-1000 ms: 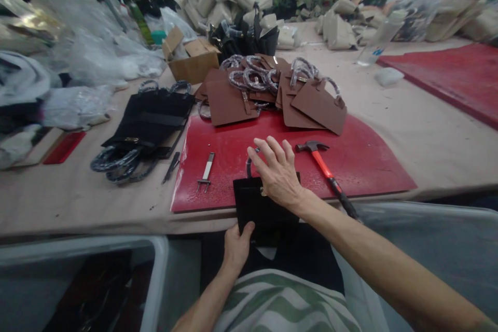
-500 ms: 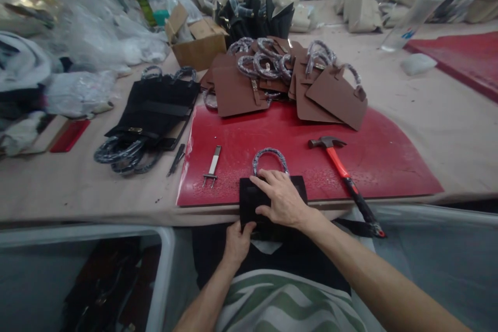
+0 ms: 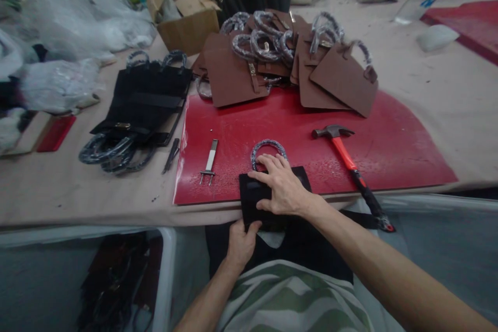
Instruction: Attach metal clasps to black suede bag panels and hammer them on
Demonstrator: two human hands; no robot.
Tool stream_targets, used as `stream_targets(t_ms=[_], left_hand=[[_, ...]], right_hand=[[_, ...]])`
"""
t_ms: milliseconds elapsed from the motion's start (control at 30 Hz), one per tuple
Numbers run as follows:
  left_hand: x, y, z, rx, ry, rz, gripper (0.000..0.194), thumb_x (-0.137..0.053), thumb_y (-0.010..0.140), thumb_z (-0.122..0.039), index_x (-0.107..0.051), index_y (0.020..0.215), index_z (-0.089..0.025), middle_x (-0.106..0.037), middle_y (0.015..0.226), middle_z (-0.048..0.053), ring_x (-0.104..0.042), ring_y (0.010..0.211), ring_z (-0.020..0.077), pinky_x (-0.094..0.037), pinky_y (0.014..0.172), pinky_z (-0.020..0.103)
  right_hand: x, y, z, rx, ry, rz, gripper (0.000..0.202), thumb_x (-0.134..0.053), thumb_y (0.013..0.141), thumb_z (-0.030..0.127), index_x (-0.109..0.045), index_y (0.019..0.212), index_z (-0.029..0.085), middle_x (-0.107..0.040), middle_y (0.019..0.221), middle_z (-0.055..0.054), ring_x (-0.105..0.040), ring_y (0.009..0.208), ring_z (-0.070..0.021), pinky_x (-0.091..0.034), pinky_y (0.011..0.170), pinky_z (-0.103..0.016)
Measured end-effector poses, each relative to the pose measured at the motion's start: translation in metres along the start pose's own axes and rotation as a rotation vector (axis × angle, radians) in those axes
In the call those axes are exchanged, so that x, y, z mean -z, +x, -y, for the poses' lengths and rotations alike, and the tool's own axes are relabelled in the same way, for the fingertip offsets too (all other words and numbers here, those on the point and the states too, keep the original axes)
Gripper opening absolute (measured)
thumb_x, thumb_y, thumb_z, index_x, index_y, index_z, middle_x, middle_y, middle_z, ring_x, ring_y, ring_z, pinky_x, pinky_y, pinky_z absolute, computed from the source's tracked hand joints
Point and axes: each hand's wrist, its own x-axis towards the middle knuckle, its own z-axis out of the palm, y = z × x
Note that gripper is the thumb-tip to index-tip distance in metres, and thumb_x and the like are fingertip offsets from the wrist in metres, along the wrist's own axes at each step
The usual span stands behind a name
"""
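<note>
A black bag panel with a plastic-wrapped loop handle lies at the front edge of the red board, partly overhanging it. My left hand pinches the panel's lower left corner, thumb on top. Across the upper face my right hand rests with its fingers spread, fingertips near the handle's base. To the right is a claw hammer with a red and black grip, its end past the table edge. A two-pronged metal punch lies left of the panel.
Brown bag panels with wrapped handles pile up behind. Black bag panels lie to the left, near a dark slim tool. An open cardboard box stands farther back. Below the table edge, a grey bin holds dark pieces.
The view has shifted slightly, tilting downward. Both hands keep nearly the same place on the black panel, which has barely moved.
</note>
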Motion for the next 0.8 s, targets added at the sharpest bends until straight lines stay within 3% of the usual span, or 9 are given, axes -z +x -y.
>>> stream_targets(t_ms=[167, 300, 433, 667, 800], left_hand=[[0.008, -0.002, -0.017, -0.009, -0.05, -0.038, 0.033, -0.065, 0.084, -0.041, -0.071, 0.104, -0.015, -0.074, 0.091, 0.005, -0.066, 0.081, 0.019, -0.051, 0.075, 0.027], [0.01, 0.011, -0.025, -0.041, 0.038, -0.09, 0.029, -0.06, 0.087, -0.043, -0.07, 0.084, -0.016, -0.068, 0.07, 0.002, -0.058, 0.064, 0.0153, -0.046, 0.063, 0.024], [0.003, 0.024, -0.017, -0.084, 0.075, -0.16, 0.032, -0.054, 0.089, -0.044, -0.07, 0.08, -0.017, -0.069, 0.068, 0.005, -0.059, 0.063, 0.0163, -0.047, 0.064, 0.026], [-0.004, 0.027, 0.003, -0.157, 0.234, -0.231, 0.035, -0.051, 0.092, -0.044, -0.069, 0.079, -0.018, -0.069, 0.067, 0.007, -0.06, 0.06, 0.0171, -0.044, 0.063, 0.027], [-0.001, 0.027, 0.001, -0.17, 0.376, -0.242, 0.035, -0.052, 0.093, -0.043, -0.068, 0.073, -0.018, -0.068, 0.065, 0.008, -0.062, 0.058, 0.0181, -0.04, 0.059, 0.027]], right_hand=[[-0.001, 0.0, 0.002, 0.011, -0.032, -0.02, 0.082, -0.088, 0.061, 0.05, -0.062, 0.133, 0.021, -0.042, 0.146, -0.018, -0.036, 0.138, -0.0378, -0.018, 0.117, -0.059], [-0.003, 0.0, 0.003, 0.013, -0.068, -0.033, 0.083, -0.088, 0.062, 0.054, -0.061, 0.133, 0.02, -0.044, 0.144, -0.019, -0.037, 0.137, -0.0381, -0.019, 0.118, -0.058], [-0.005, 0.001, 0.004, 0.001, -0.088, -0.037, 0.079, -0.085, 0.065, 0.056, -0.061, 0.132, 0.021, -0.044, 0.144, -0.018, -0.038, 0.136, -0.0382, -0.02, 0.118, -0.058], [-0.007, 0.002, 0.015, -0.097, -0.119, -0.037, 0.088, -0.09, 0.06, 0.052, -0.059, 0.138, 0.025, -0.041, 0.149, -0.018, -0.034, 0.139, -0.041, -0.017, 0.118, -0.058], [-0.011, 0.0, 0.018, -0.126, -0.127, -0.049, 0.086, -0.089, 0.061, 0.049, -0.059, 0.138, 0.026, -0.041, 0.151, -0.016, -0.033, 0.14, -0.0407, -0.017, 0.118, -0.059]])
